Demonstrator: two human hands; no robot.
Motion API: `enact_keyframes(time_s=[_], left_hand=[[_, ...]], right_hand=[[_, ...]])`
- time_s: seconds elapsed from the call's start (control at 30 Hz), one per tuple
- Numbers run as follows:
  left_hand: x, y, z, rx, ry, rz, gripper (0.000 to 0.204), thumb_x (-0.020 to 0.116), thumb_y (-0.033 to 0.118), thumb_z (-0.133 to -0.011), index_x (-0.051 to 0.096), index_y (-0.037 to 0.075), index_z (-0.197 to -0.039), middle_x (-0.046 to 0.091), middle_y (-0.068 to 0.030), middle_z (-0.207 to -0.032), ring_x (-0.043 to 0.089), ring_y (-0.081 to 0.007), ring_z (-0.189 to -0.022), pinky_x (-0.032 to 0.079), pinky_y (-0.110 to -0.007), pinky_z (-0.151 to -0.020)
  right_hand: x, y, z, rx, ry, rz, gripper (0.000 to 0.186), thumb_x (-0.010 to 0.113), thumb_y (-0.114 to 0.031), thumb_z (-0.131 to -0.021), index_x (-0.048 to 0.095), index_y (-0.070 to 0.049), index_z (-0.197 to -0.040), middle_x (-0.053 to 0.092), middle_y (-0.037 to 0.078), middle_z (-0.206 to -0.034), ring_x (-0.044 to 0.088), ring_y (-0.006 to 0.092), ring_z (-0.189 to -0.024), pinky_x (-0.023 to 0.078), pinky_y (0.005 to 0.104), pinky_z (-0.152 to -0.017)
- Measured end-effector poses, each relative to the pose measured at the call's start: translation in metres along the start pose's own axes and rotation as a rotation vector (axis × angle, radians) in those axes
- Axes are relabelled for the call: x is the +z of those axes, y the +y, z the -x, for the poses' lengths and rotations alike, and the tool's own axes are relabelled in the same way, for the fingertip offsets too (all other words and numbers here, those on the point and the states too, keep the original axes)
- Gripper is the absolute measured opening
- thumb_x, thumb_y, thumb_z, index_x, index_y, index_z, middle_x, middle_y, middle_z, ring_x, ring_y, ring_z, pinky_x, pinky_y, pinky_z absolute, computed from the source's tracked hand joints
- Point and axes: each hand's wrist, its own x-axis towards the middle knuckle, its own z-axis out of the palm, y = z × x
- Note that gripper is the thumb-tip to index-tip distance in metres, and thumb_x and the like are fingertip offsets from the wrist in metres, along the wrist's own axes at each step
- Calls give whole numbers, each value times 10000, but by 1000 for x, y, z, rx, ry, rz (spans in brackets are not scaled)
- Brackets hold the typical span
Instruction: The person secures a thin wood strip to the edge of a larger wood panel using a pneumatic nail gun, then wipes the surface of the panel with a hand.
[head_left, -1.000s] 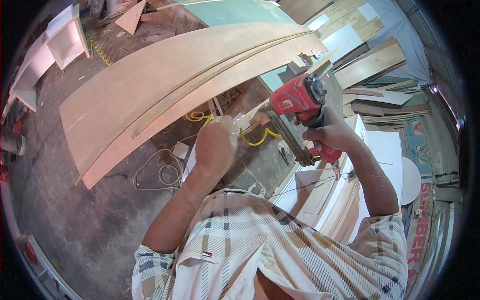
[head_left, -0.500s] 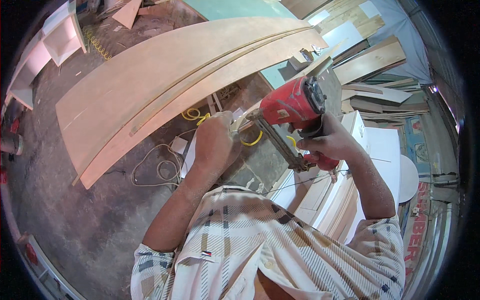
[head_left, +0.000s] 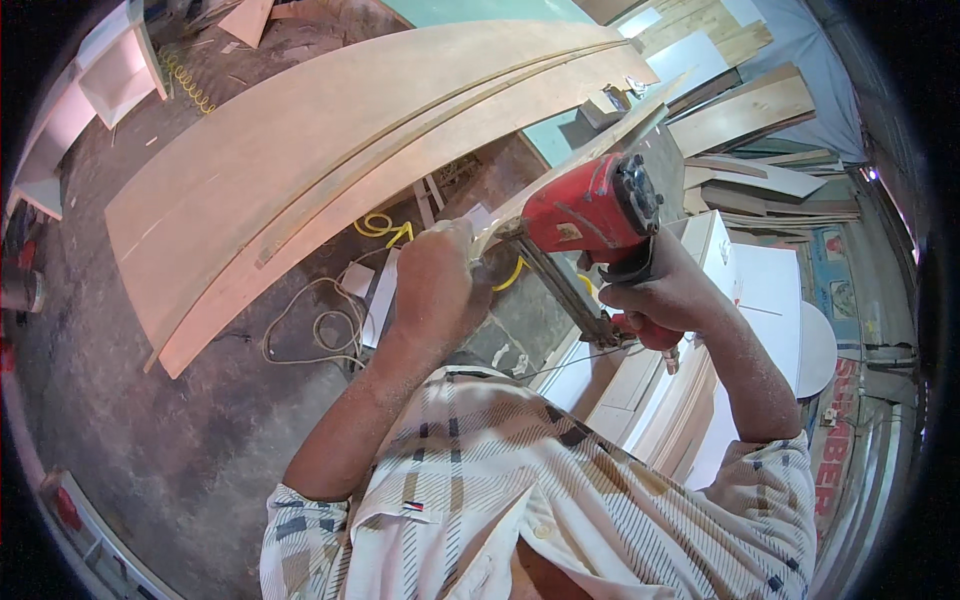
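My right hand (head_left: pixel 655 285) grips a red nail gun (head_left: pixel 590 205) by its handle. The gun's nose sits right beside my left hand (head_left: pixel 437 280), at the near end of a narrow wooden strip (head_left: pixel 640 112). My left fingers are closed round that end, and the strip runs away to the upper right behind the gun. Whether the nose touches the wood I cannot tell. Beyond my hands lies a large curved wooden panel (head_left: pixel 270 150), with thin strips (head_left: pixel 400 140) running along its length.
Yellow hose (head_left: pixel 375 226) and a pale cord (head_left: pixel 325 320) lie on the floor (head_left: pixel 180 430). White and wooden cabinet parts (head_left: pixel 765 300) stand at my right. Stacked boards (head_left: pixel 745 125) fill the far right. A white open box unit (head_left: pixel 120 80) is at the far left.
The nail gun and my left hand have shifted slightly right in view. The strip's far end now reaches a little higher. Both grips stay the same.
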Motion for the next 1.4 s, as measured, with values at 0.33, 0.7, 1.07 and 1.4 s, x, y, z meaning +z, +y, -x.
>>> enact_keyframes(time_s=[0.33,0.7,1.07,1.4], left_hand=[[1,3,-3,37,26,-47,211,767,183,-780,661,14,-848,664,-243,-826,675,-467,-886,515,-526,-749],[-2,-2,1,69,37,-115,140,725,71,-809,654,9,-912,663,-194,-912,664,-432,-873,511,-518,-753],[8,21,-3,17,39,-366,190,806,96,-773,691,-9,-882,697,-202,-832,691,-388,-784,510,-468,-694],[24,41,-4,-346,98,-527,180,797,19,-729,654,-32,-827,673,-146,-698,661,-242,-640,506,-375,-624]], right_hand=[[1,12,-1,-244,73,-23,240,690,-19,-740,679,-19,-979,660,24,-712,603,101,-594,503,304,-554],[-12,121,11,11,143,-443,336,784,11,-759,676,5,-1078,655,22,-714,628,125,-583,494,307,-529],[-18,348,-118,188,668,-1447,148,730,-42,-831,598,-48,-898,573,33,-682,592,185,-533,550,370,-510],[-76,484,-236,240,537,-1741,97,683,-59,-894,587,-68,-908,559,40,-661,597,202,-558,580,401,-571]])
